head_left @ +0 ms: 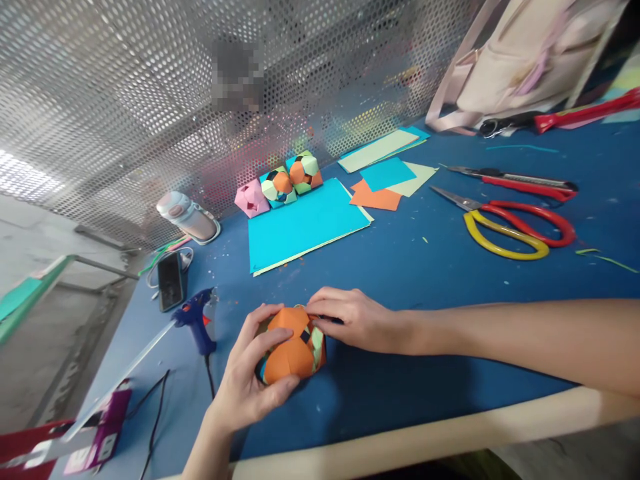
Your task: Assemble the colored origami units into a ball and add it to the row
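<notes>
A folded paper ball (290, 360), mostly orange with pale green and blue parts, is at the front of the blue table. My left hand (255, 367) wraps round its left side, thumb below and fingers over the top. At its upper right edge, my right hand (355, 320) has its fingertips pressed together against the paper; what they pinch is hidden. Left of the ball lies a blue glue gun (197, 323) with a long clear glue stick in its back.
Beyond the ball are blue paper sheets (305, 227), finished paper balls (277, 187) and paper squares (387, 177). Scissors (510, 230) and a utility knife (525, 183) lie right. A phone (171, 280), bottle (187, 217) and purple power strip (110, 427) stand left. Perforated metal panel (150, 100) behind.
</notes>
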Tool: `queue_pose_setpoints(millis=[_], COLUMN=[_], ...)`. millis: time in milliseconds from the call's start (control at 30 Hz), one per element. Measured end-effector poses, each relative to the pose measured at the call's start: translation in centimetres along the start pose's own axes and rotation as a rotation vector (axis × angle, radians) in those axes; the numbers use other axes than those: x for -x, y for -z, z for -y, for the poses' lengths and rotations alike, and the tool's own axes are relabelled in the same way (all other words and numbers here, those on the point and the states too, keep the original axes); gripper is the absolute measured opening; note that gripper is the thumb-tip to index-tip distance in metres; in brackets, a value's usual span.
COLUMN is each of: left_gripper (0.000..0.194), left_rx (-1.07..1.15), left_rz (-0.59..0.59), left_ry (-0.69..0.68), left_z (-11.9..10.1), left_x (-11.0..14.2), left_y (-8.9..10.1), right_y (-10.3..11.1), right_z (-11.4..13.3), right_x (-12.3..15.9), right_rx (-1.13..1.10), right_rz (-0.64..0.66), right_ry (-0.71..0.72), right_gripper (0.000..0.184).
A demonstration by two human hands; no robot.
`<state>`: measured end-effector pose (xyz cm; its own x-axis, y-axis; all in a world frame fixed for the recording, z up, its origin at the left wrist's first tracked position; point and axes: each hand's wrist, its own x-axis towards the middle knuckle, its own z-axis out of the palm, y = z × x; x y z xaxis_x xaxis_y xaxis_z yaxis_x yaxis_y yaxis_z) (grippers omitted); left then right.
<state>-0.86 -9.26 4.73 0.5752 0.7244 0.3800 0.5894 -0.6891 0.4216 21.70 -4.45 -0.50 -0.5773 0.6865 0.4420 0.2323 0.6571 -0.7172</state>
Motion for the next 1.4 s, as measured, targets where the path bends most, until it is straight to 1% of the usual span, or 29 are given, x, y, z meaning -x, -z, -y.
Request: queue_pose_setpoints(millis=[367, 633, 700, 767, 833, 900, 1067, 1267, 1400], left_gripper=[0.037, 0.037, 0.038, 0.04, 0.042, 0.041, 0.039, 0.036, 0.035], left_rx=[-0.018, 0.004, 0.018, 0.022, 0.004, -0.021, -0.009, 0.016, 0.045], left_rz=[-0.017, -0.024, -0.005, 0.045, 0.096, 0.119, 0.104, 0.059, 0.025], left_ry=[-0.005, 0.013, -0.003, -0.019, -0.025, -0.025, -0.034, -0.011, -0.012], left_z=[-0.05, 0.03, 0.04, 0.03, 0.01, 0.02, 0.06, -0.05, -0.02], left_x=[-0.05, 0.02, 0.03, 0.02, 0.0, -0.01, 0.0, 0.06, -0.03], left_y=[-0.1, -0.06, 0.0, 0.07, 0.15, 0.21, 0.2, 0.06, 0.0], right_y=[-0.25, -0.42, -0.43, -0.42, -0.35, -0.22, 0.03, -0.37, -0.53], right_z=[-0.63, -0.65, -0.6, -0.55, -0.48, -0.41, -0.34, -0.57, -0.68], right_x=[0.15, 0.06, 0.05, 0.02, -0.01, -0.04, -0.1, -0.13, -0.21], right_rx=[0.016, -0.014, -0.017, -0.023, -0.035, -0.053, -0.083, -0.047, -0.025], right_rz=[-0.022, -0.052, -0.056, -0.059, -0.056, -0.045, -0.016, -0.081, -0.085], right_ry=[0.044, 0.035, 0.034, 0.036, 0.033, 0.029, 0.034, 0.043, 0.022], right_gripper=[0.02, 0.017, 0.017, 0.017, 0.016, 0.016, 0.021, 0.017, 0.017])
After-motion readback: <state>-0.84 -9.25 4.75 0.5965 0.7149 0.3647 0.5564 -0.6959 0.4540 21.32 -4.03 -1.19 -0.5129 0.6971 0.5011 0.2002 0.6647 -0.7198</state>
